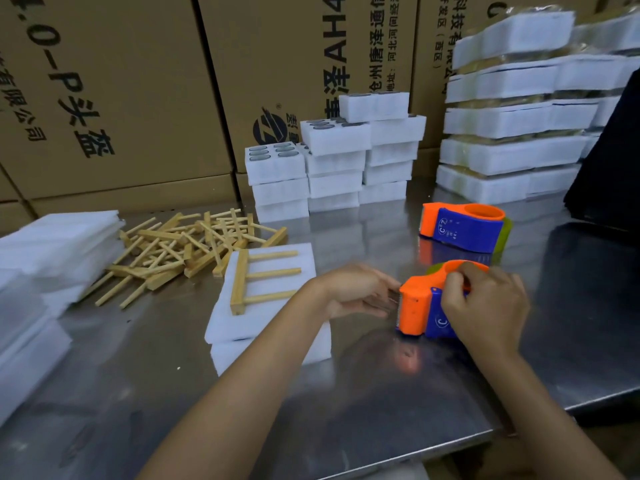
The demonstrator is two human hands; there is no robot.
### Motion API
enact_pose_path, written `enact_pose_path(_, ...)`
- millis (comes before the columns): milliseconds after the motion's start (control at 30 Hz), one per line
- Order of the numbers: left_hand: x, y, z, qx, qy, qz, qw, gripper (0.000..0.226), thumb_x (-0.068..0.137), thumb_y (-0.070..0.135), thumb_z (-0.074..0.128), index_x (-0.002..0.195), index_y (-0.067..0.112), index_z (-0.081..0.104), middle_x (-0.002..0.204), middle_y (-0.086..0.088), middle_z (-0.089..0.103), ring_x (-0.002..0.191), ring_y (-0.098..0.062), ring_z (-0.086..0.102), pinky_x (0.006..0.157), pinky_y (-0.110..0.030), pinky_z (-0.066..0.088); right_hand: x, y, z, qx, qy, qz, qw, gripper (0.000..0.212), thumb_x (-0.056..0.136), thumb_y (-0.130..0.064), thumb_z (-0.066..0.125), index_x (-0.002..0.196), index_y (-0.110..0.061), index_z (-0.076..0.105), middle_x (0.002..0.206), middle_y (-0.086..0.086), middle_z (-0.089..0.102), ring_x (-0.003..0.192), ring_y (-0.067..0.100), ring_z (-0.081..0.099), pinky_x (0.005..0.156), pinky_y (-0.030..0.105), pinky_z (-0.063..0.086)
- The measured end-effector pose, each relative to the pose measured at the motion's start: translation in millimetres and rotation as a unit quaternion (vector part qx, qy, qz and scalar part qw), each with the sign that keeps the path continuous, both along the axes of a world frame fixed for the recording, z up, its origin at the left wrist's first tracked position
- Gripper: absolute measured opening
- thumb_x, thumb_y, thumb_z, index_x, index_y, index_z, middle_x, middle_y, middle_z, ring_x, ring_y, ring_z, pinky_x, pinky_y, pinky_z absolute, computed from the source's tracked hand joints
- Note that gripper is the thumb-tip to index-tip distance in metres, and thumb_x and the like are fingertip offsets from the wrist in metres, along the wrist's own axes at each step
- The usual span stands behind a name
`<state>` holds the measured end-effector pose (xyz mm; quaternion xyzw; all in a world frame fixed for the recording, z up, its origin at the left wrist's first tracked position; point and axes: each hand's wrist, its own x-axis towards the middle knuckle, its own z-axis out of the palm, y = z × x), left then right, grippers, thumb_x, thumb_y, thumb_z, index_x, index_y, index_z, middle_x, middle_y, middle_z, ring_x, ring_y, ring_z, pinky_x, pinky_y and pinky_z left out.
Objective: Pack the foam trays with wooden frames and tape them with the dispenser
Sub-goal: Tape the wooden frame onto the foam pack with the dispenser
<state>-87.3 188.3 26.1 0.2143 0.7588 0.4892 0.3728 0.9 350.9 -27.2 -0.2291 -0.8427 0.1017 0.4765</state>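
A white foam tray (242, 327) lies in the middle of the steel table, topped by a foam sheet and a wooden frame (258, 277) shaped like a comb. To its right stands an orange and blue tape dispenser (422, 308). My right hand (485, 306) grips its handle from above. My left hand (360, 292) reaches to the dispenser's toothed front end, fingers at the tape end, which is blurred and hard to make out.
A second tape dispenser (464, 226) sits farther back. Loose wooden frames (187, 247) are piled at left, beside foam sheets (52, 258). Stacks of filled foam trays (332, 164) and taped packs (512, 133) stand before cardboard boxes (110, 91). The table edge (450, 441) runs near right.
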Motion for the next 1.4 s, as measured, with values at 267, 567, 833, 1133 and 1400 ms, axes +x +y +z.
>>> enact_pose_path(267, 6, -14, 20, 0.14, -0.028, -0.015, 0.99, 0.018, 0.094, 0.006, 0.06, 0.109, 0.01, 0.07, 0.102, -0.009, 0.073, 0.09, -0.017, 0.071, 0.081, -0.027, 0.058, -2, 17, 46, -0.188, 0.025, 0.097, 0.977, 0.039, 0.077, -0.033, 0.039, 0.047, -0.009, 0.037, 0.043, 0.001, 0.038, 0.047, 0.017, 0.041, 0.048, 0.029, 0.022)
enact_pose_path(567, 16, -41, 41, 0.171, 0.055, 0.151, 0.972, 0.018, 0.097, 0.008, 0.057, 0.082, 0.008, 0.067, 0.061, -0.001, 0.066, 0.052, -0.009, 0.061, 0.058, -0.022, 0.055, -44, -11, 71, -0.418, -0.151, 0.252, 0.86, 0.04, 0.086, -0.053, 0.052, 0.07, -0.018, 0.061, 0.064, 0.006, 0.069, 0.075, 0.028, 0.066, 0.07, 0.037, 0.046)
enact_pose_path(833, 4, -69, 38, 0.068, 0.146, 0.276, 0.948, 0.038, 0.103, 0.013, 0.045, 0.066, 0.012, 0.055, 0.054, 0.0, 0.052, 0.051, -0.013, 0.043, 0.05, -0.021, 0.038, -74, -51, 73, -0.374, -0.261, 0.287, 0.843, 0.057, 0.086, -0.068, 0.039, 0.089, -0.019, 0.067, 0.086, 0.006, 0.071, 0.081, 0.024, 0.067, 0.072, 0.033, 0.046)
enact_pose_path(1133, -3, -75, 43, 0.074, 0.121, 0.312, 0.94, 0.029, 0.103, 0.016, 0.047, 0.079, 0.008, 0.062, 0.062, -0.003, 0.055, 0.051, -0.013, 0.05, 0.051, -0.022, 0.046, -81, -50, 72, -0.397, -0.29, 0.318, 0.81, 0.053, 0.09, -0.066, 0.04, 0.086, -0.022, 0.068, 0.082, 0.006, 0.074, 0.081, 0.022, 0.07, 0.076, 0.033, 0.051)
enact_pose_path(1400, -5, -87, 43, 0.148, -0.005, 0.261, 0.954, 0.013, 0.093, 0.014, 0.063, 0.098, 0.002, 0.066, 0.066, -0.007, 0.064, 0.056, -0.015, 0.064, 0.056, -0.025, 0.056, -85, -37, 71, -0.405, -0.28, 0.228, 0.84, 0.045, 0.091, -0.065, 0.044, 0.078, -0.023, 0.054, 0.098, 0.005, 0.065, 0.094, 0.025, 0.063, 0.084, 0.035, 0.047)
